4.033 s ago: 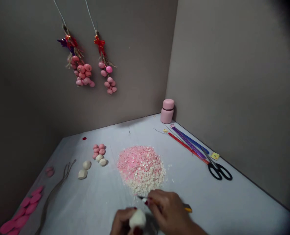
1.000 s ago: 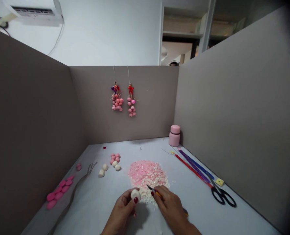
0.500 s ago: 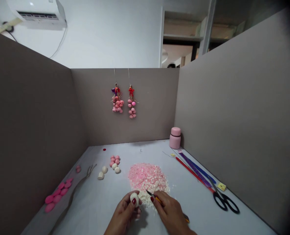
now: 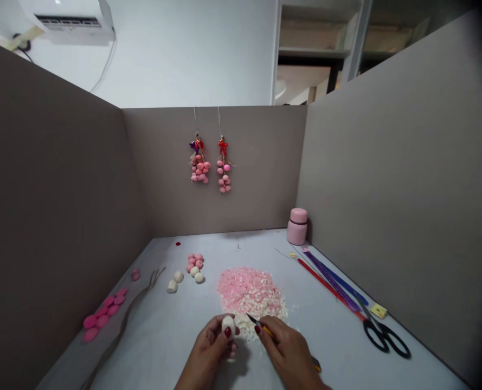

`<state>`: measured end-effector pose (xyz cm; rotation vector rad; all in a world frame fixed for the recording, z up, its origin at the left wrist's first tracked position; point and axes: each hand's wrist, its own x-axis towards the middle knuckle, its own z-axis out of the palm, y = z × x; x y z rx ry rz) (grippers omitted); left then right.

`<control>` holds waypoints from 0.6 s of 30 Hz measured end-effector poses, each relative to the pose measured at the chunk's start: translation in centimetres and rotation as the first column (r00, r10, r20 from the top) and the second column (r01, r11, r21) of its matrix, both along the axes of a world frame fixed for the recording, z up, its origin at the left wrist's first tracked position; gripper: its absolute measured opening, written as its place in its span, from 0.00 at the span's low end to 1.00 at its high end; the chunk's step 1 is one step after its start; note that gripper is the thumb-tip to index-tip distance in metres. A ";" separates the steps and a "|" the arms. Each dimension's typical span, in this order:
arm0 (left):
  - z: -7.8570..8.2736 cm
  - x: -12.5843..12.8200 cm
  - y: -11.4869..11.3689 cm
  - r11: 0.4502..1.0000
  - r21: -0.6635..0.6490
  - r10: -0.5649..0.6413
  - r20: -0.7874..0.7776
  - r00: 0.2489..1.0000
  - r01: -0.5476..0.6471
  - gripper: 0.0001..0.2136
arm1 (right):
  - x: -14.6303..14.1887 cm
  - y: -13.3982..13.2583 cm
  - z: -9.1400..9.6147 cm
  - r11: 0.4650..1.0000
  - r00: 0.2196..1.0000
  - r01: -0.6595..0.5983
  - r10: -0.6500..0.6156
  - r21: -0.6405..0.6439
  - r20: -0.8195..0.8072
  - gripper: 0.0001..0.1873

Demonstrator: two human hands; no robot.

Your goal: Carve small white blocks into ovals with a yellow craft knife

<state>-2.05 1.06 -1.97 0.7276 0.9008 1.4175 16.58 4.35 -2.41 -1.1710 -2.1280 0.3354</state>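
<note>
A small white rounded piece (image 4: 228, 326) is pinched upright between the thumb and fingers of my left hand (image 4: 209, 346). My right hand (image 4: 286, 346) is wrapped round a craft knife (image 4: 268, 330) with a yellow-orange handle. Its dark blade points up and left, a little to the right of the white piece and apart from it. Just beyond both hands lies a heap of pink and white shavings (image 4: 249, 292); the white ones are at the near side. Back left of the heap sit several pink balls (image 4: 195, 262) with white balls (image 4: 199, 277) and white lumps (image 4: 172, 286).
Bright pink discs (image 4: 102, 320) and a twine bundle (image 4: 122, 322) lie at left. To the right are scissors (image 4: 386, 338), red ribbon (image 4: 317, 279) and purple ribbon (image 4: 334, 284). A pink jar (image 4: 297, 227) stands at the back corner. Bead bunches (image 4: 200, 169) hang on the grey partition (image 4: 257, 200).
The whole view has shifted slightly, so the scene sits a bit right and higher. The white piece looks turned more upright in my left hand; the knife stays in my right.
</note>
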 end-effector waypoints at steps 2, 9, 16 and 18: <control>0.1 0.1 -0.2 1.000 -0.006 -0.009 -0.003 1.000 0.009 0.20 | -0.1 -0.2 0.3 1.000 1.000 0.003 -0.003 -0.007 -0.015 0.16; 0.7 0.6 -0.7 0.998 0.007 -0.055 -0.009 0.998 0.055 0.18 | -0.5 -0.5 4.1 0.985 0.989 -0.146 0.145 -0.096 -0.020 0.18; 0.9 0.8 -0.9 0.993 -0.075 -0.091 0.036 0.995 0.094 0.18 | 0.8 -0.4 3.1 0.979 0.978 -0.206 0.205 0.008 0.046 0.17; 0.7 0.9 -1.0 0.990 -0.099 -0.095 0.049 0.994 0.099 0.18 | 1.2 -0.4 2.4 0.981 0.978 -0.194 0.194 -0.004 0.070 0.17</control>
